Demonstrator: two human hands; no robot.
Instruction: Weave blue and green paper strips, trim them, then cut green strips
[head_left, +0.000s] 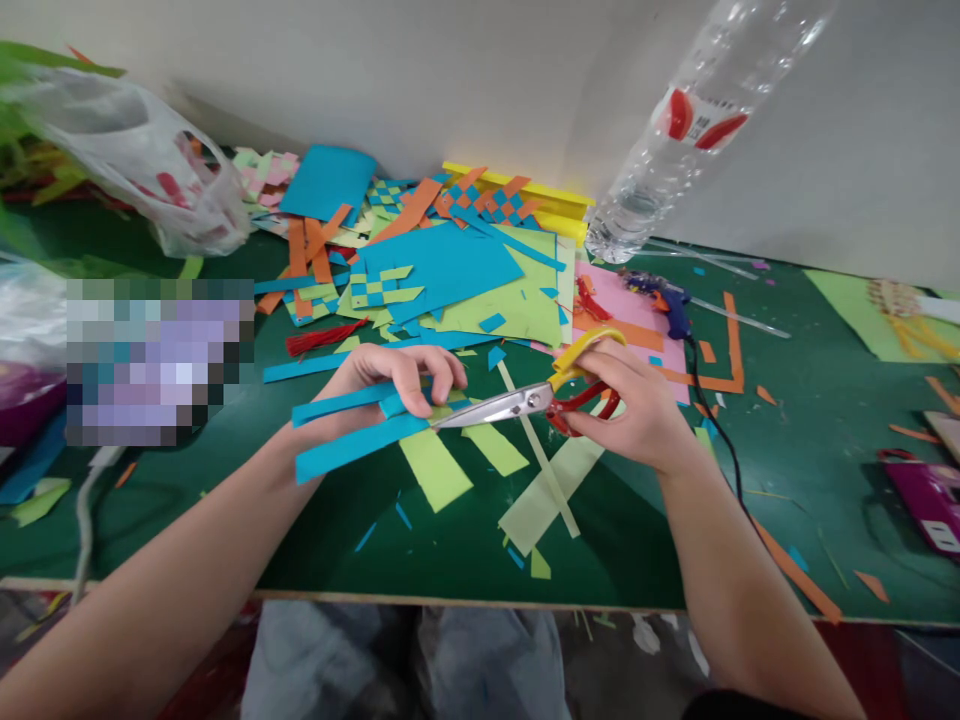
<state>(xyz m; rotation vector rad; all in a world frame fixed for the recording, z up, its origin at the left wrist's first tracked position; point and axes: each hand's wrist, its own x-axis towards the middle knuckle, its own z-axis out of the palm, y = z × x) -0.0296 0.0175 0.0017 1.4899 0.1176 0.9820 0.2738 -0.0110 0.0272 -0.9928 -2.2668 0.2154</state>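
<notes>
My left hand (401,375) pinches a woven paper piece (360,445) made of blue and light green strips. Its blue strips stick out to the left, and its green strips hang down toward me. In my right hand (630,400) is a pair of scissors (517,402) with one yellow and one red handle loop. The blades point left, with their tips at the woven piece just below my left fingertips. Whether the tips have paper between them I cannot make out. Below the scissors, a pale strip (536,450) and a wider pale green strip (551,500) lie crossed on the table.
Woven paper fish (379,288), blue sheets (442,265) and orange strips pile up at the back. A water bottle (637,190) leans by the wall. Near it lies a blue glue gun (675,310), its black cord (720,450) trailing right of my hand. A plastic bag (150,160) stands left.
</notes>
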